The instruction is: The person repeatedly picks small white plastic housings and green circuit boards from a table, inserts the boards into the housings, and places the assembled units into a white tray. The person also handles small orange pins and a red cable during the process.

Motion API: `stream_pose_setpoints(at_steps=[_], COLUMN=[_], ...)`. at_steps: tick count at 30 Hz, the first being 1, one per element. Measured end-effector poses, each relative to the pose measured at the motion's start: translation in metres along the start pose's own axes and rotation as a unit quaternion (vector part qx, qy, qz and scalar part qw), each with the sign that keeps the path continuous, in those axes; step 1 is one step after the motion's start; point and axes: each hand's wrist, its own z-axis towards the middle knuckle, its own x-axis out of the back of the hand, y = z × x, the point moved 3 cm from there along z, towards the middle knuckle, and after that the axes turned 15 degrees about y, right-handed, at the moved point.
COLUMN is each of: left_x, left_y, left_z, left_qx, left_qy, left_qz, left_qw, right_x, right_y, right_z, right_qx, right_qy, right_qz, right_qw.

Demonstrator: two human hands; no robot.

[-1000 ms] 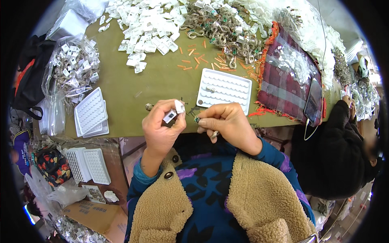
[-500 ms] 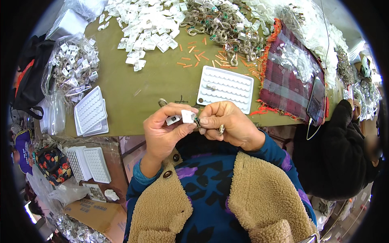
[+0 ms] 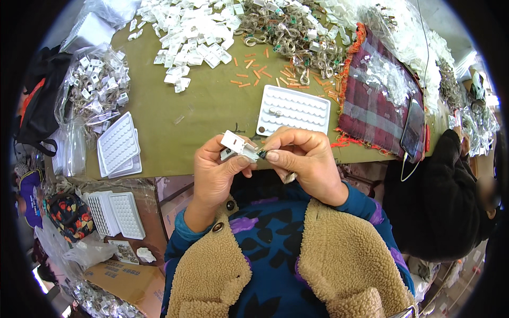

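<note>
My left hand (image 3: 216,168) is closed on a small white plastic housing (image 3: 238,144), gripped between thumb and fingers. Pinched in my right hand (image 3: 307,161) is a small coiled-wire part (image 3: 261,153) with a dark green end, held right against the housing; I cannot tell whether it sits inside. A coil of its wire (image 3: 289,177) hangs below the right fingers. Just beyond my hands lies a white tray (image 3: 313,123) with rows of scalloped ridges and a small metallic piece on it.
White housings (image 3: 204,37) are heaped at the far edge, beside a pile of coiled-wire parts (image 3: 297,37) and scattered copper-coloured strips (image 3: 257,71). A plaid cloth (image 3: 371,106) with a phone (image 3: 411,130) lies on the right; a dark-clothed person (image 3: 440,201) sits there. Bagged parts (image 3: 101,87) and stacked trays (image 3: 119,148) stand left.
The white housing has turned in my left hand and now shows its long flat face. The coil behind my left fingers is no longer visible. My right hand has shifted slightly, its wire coil lower.
</note>
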Motion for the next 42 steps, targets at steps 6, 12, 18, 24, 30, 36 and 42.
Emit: stream_pose_setpoints(at_steps=[6, 12, 18, 24, 30, 36, 42], left_x=[-0.002, 0.003, 0.007, 0.001, -0.001, 0.001, -0.001], left_y=[-0.006, -0.012, -0.011, -0.005, 0.01, 0.01, 0.009], left_z=[-0.006, -0.007, -0.003, -0.009, -0.013, -0.013, -0.017], left_qx=[0.018, 0.074, 0.087, 0.022, -0.218, -0.173, -0.159], left_qy=[0.018, 0.031, 0.055, 0.1, 0.075, 0.049, 0.037], left_qz=[-0.025, -0.044, -0.091, 0.005, 0.195, 0.083, 0.085], left_qw=[0.999, 0.996, 0.991, 0.995, 0.953, 0.98, 0.983], right_x=[-0.008, -0.007, -0.016, -0.018, -0.015, -0.012, -0.011], right_y=[0.001, -0.003, 0.002, 0.004, 0.004, 0.011, 0.008], right_z=[-0.004, -0.002, -0.004, -0.002, -0.003, -0.01, -0.008], right_qx=[0.044, 0.263, 0.499, 0.553, 0.386, 0.285, 0.385], right_qy=[0.011, -0.007, -0.012, 0.0, 0.024, -0.004, 0.004], right_qz=[-0.115, -0.295, -0.387, -0.424, -0.373, -0.294, -0.323], right_qw=[0.992, 0.919, 0.775, 0.718, 0.843, 0.913, 0.865])
